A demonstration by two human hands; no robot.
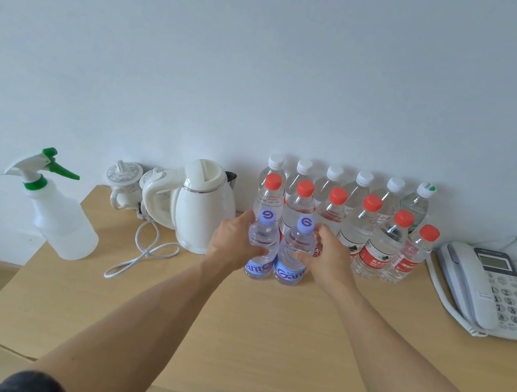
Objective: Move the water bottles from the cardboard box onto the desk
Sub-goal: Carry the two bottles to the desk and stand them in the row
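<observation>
Pale blue-white wall fills the background above a light wooden table [226, 328]. At the far left, about nine o'clock from the hands, a translucent spray bottle [57, 212] with a green trigger stands at the table's left edge. Toward ten o'clock two patterned ceramic cups [124, 177] sit against the wall, and just beside them a white electric kettle [200, 206] stands with its white cord [145, 252] looped on the table. At centre, the left hand [230, 241] grips a purple-capped water bottle [261, 248], its fingers curled round the clear body above the label, and the right hand [329, 256] grips a second purple-capped bottle [294, 254] in the same way. Both stand upright, touching side by side, their bases at or just above the table; which, I cannot tell. Behind them, from twelve to two o'clock, a row of red-capped bottles [366, 232] stands in front of a row of white-capped bottles [334, 181] along the wall. At three o'clock a white desk telephone [492, 292] lies near the right edge.
</observation>
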